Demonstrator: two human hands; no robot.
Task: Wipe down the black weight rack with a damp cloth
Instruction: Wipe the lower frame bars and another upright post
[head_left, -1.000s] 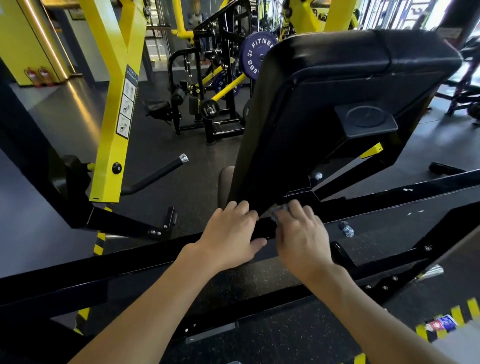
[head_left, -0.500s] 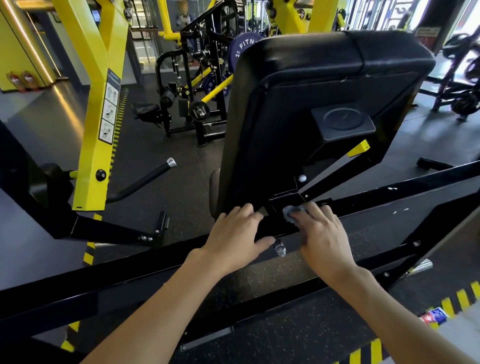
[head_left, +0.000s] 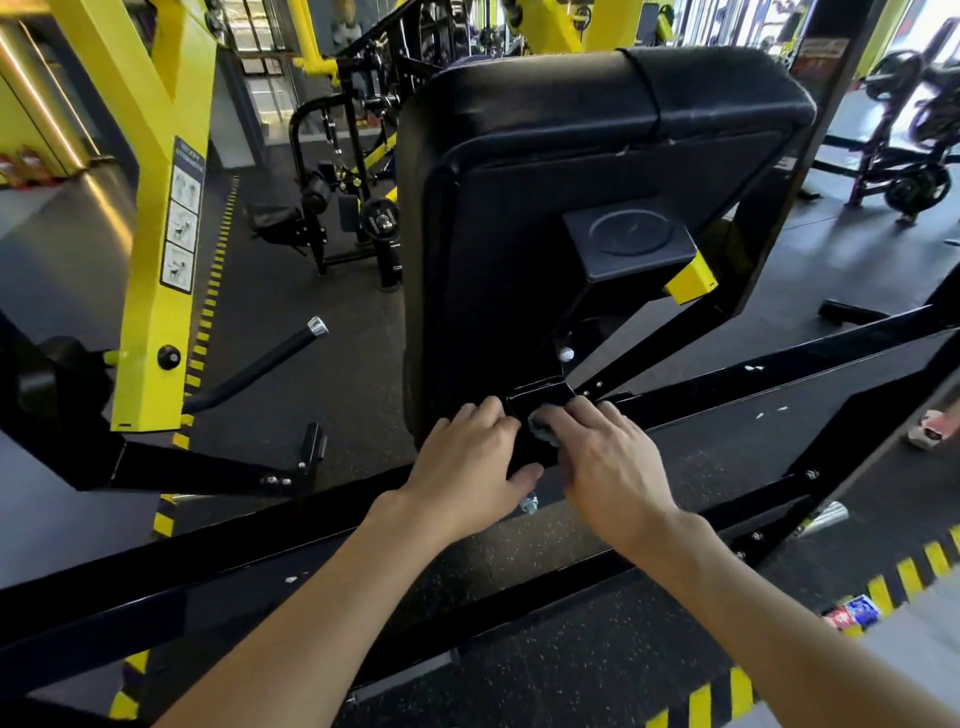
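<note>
Left hand (head_left: 467, 462) grips black weight rack (head_left: 727, 392) at its bracket, thumb underneath. Right hand (head_left: 608, 457), just beside it, clamps cloth (head_left: 543, 430) against the bracket; the cloth is mostly hidden under the fingers.

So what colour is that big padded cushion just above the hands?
The cushion is black, seen best in the head view, the only one.

Cloth (head_left: 540, 432): mostly hidden beneath the fingers of the right hand (head_left: 605, 462); whether they pinch it or press flat cannot be told. Left hand (head_left: 467, 467) grips and covers a joint of the black weight rack (head_left: 779, 384). Forearms cut off at the near edge. Label (head_left: 182, 218), far left: print too small to read.
</note>
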